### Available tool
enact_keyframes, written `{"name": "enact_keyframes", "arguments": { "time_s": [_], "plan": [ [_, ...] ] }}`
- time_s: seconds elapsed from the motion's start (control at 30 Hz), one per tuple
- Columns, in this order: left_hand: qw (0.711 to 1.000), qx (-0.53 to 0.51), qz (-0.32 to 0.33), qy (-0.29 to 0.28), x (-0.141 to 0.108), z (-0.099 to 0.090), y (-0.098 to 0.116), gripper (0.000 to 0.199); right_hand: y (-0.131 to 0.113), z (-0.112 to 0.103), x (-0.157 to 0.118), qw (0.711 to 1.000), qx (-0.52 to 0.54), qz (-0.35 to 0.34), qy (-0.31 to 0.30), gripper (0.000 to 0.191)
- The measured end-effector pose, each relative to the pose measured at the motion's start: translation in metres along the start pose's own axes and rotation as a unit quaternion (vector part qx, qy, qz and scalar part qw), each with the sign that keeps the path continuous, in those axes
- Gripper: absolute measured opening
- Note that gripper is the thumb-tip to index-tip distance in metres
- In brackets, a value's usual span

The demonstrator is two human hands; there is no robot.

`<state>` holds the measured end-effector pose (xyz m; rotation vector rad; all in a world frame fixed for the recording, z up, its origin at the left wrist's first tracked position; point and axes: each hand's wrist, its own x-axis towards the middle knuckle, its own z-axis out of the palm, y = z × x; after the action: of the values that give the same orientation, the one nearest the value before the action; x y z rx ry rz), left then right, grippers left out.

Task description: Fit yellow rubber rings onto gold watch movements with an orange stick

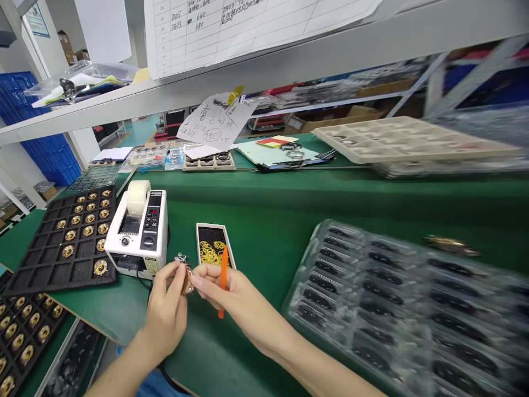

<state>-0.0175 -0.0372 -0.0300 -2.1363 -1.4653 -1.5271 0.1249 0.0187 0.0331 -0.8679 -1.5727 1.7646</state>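
Note:
My left hand pinches a small round metal part, coppery with a silvery piece at its top, between thumb and fingers. The thumb and forefinger of my right hand meet at the same part from the other side. An orange plastic stick stands upright, tucked among the fingers of my right hand. Just beyond my hands lies a small white box holding yellow ring-shaped pieces. My fingertips hide some of the metal part.
A white tape dispenser stands left of the box. Further left are black compartment trays with gold round parts. At right lies a clear plastic tray of dark oval pieces. Above, a shelf bar crosses the bench, papers hanging from it.

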Motion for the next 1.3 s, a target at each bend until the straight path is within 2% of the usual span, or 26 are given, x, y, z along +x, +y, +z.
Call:
{"name": "enact_keyframes", "arguments": {
  "time_s": [0.07,0.1,0.13,0.17,0.2,0.23,0.27,0.37,0.43,0.47,0.5,0.53,0.57,0.6,0.67,0.73,0.8,0.93,1.1,1.3],
  "plan": [
    [0.983,-0.08,-0.161,0.025,-0.017,-0.008,-0.003,0.039,0.002,-0.001,0.003,0.998,-0.051,-0.027,0.02,0.043],
    [0.955,-0.127,-0.261,0.055,-0.023,-0.013,-0.008,0.03,0.002,-0.002,0.005,0.996,-0.073,-0.039,0.035,0.042],
    [0.915,-0.174,-0.353,0.088,-0.027,-0.018,-0.013,0.027,0.001,-0.004,0.007,0.994,-0.089,-0.045,0.051,0.04],
    [0.871,-0.213,-0.426,0.117,-0.029,-0.024,-0.02,0.031,0.0,-0.007,0.009,0.992,-0.102,-0.049,0.064,0.039],
    [0.835,-0.244,-0.473,0.138,-0.028,-0.03,-0.028,0.038,-0.001,-0.01,0.01,0.99,-0.111,-0.05,0.074,0.038],
    [0.815,-0.263,-0.495,0.149,-0.025,-0.036,-0.034,0.044,-0.002,-0.012,0.011,0.989,-0.116,-0.051,0.08,0.037],
    [0.809,-0.271,-0.498,0.156,-0.02,-0.042,-0.04,0.045,-0.004,-0.014,0.011,0.988,-0.118,-0.052,0.084,0.036],
    [0.83,-0.26,-0.459,0.179,0.001,-0.056,-0.043,0.033,-0.008,-0.02,0.01,0.987,-0.116,-0.059,0.09,0.035],
    [0.865,-0.231,-0.408,0.178,0.017,-0.063,-0.036,0.025,-0.009,-0.023,0.009,0.989,-0.108,-0.06,0.077,0.036],
    [0.896,-0.199,-0.369,0.149,0.025,-0.065,-0.031,0.021,-0.009,-0.025,0.008,0.991,-0.101,-0.062,0.066,0.037],
    [0.928,-0.157,-0.325,0.096,0.033,-0.067,-0.025,0.017,-0.008,-0.027,0.009,0.992,-0.092,-0.065,0.053,0.038],
    [0.953,-0.11,-0.28,0.028,0.04,-0.068,-0.02,0.015,-0.007,-0.029,0.01,0.994,-0.08,-0.07,0.039,0.039],
    [0.967,-0.065,-0.243,-0.044,0.048,-0.069,-0.015,0.014,-0.005,-0.031,0.011,0.995,-0.063,-0.076,0.027,0.04],
    [0.969,-0.029,-0.22,-0.107,0.054,-0.069,-0.011,0.014,-0.003,-0.033,0.012,0.996,-0.043,-0.082,0.015,0.041],
    [0.964,-0.007,-0.209,-0.167,0.064,-0.071,-0.004,0.017,0.001,-0.035,0.015,0.996,0.003,-0.088,-0.012,0.042],
    [0.964,-0.037,-0.205,-0.164,0.07,-0.072,0.003,0.019,0.004,-0.036,0.018,0.994,0.042,-0.092,-0.042,0.043],
    [0.962,-0.109,-0.196,-0.157,0.072,-0.073,0.011,0.023,0.006,-0.036,0.019,0.991,0.069,-0.09,-0.071,0.043],
    [0.936,-0.216,-0.204,-0.189,0.07,-0.066,0.026,0.022,0.008,-0.035,0.017,0.986,0.085,-0.08,-0.116,0.041],
    [0.935,-0.172,-0.224,-0.214,0.07,-0.053,0.031,0.021,0.008,-0.033,0.012,0.983,0.079,-0.085,-0.144,0.04],
    [0.931,-0.174,-0.237,-0.216,0.075,-0.048,0.026,0.021,0.005,-0.032,0.011,0.983,0.065,-0.081,-0.151,0.044]
  ]
}}
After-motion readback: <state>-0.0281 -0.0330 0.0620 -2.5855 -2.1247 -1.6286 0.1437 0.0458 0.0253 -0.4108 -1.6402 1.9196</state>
